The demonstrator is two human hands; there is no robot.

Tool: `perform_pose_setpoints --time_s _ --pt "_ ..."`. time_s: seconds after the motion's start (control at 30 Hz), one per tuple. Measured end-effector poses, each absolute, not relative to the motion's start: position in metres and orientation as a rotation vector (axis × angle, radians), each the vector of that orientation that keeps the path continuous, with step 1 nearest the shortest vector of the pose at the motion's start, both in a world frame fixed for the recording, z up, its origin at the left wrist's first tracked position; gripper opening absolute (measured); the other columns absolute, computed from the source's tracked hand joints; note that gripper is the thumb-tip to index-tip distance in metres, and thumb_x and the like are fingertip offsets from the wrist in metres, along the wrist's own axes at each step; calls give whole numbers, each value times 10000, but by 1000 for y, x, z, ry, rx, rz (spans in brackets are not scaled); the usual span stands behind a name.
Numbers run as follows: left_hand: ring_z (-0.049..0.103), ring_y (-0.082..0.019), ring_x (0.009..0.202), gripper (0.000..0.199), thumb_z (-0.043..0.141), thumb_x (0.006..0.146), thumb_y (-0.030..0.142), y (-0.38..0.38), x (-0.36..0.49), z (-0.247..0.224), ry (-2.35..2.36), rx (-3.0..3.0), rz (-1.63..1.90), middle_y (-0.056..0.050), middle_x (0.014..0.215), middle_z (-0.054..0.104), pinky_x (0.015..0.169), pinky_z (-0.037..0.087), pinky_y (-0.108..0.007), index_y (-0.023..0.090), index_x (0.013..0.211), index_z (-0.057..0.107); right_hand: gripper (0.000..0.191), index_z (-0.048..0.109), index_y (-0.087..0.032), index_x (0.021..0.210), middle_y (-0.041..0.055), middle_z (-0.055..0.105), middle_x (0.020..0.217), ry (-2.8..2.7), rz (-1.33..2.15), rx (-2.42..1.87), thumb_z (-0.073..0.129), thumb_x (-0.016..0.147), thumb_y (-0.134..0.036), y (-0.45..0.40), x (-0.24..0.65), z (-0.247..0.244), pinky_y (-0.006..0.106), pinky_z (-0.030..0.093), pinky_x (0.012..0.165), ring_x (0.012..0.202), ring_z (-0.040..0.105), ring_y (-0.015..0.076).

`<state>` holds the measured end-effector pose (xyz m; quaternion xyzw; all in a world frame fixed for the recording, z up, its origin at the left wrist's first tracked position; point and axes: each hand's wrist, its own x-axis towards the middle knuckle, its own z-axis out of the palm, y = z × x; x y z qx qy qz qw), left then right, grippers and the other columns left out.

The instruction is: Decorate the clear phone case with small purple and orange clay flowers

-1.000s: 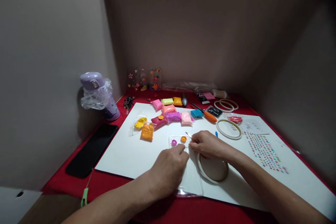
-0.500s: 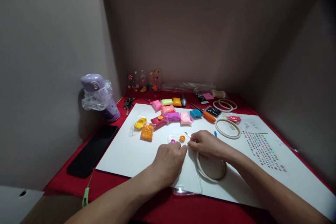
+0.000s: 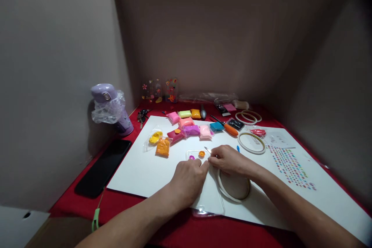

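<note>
A clear phone case [image 3: 209, 199] lies on the white board near its front edge. On its far end sit an orange clay flower [image 3: 201, 154] and a small magenta clay piece [image 3: 192, 157]. My left hand [image 3: 189, 178] rests over the case with curled fingers. Its thumb and index finger meet close to my right fingertips, and anything pinched there is hidden. My right hand [image 3: 228, 159] grips a thin pointed metal tool [image 3: 207, 149] whose tip sticks out past the fingers toward the flower. Partly beneath that hand is a roll of white tape [image 3: 223, 189].
Packets of coloured clay, such as an orange packet [image 3: 162, 147], cover the board's far part. An orange-handled tool [image 3: 231, 130], more tape rolls [image 3: 251, 142] and a gem sticker sheet [image 3: 292, 168] lie right. A black phone [image 3: 104, 168] and purple bottle [image 3: 106, 95] stay left.
My fingertips have shifted very slightly, the left hand a little to the right toward the right hand. The view has tilted a touch; the objects lie as before.
</note>
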<state>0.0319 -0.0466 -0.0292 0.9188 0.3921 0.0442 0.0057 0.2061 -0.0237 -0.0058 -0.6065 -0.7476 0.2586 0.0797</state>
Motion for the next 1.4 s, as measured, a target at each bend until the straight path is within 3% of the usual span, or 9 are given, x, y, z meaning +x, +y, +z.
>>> perform_pose_setpoints --time_s 0.53,1.07,1.4 --pt "609 -216 675 243 441 871 104 -48 34 -27 1214 2891 70 -53 780 605 585 502 -333 173 1076 552 230 452 -172 556 -11 494 435 -2198 902 -1800 448 787 -180 -25 207 -5 224 276 470 412 446 95" --pt "613 -213 696 245 400 922 162 -48 34 -32 1231 2919 66 -50 804 609 589 511 -327 180 1120 542 215 470 -180 694 7 536 455 -2040 1084 -1825 379 858 -283 -29 212 -16 187 311 286 328 474 117" --pt "620 -220 717 283 418 902 126 -47 33 -33 1208 2945 43 -55 825 615 582 523 -331 176 1165 510 177 536 -171 716 2 562 481 -2102 884 -1780 429 837 -244 -32 213 -17 187 334 425 428 521 114"
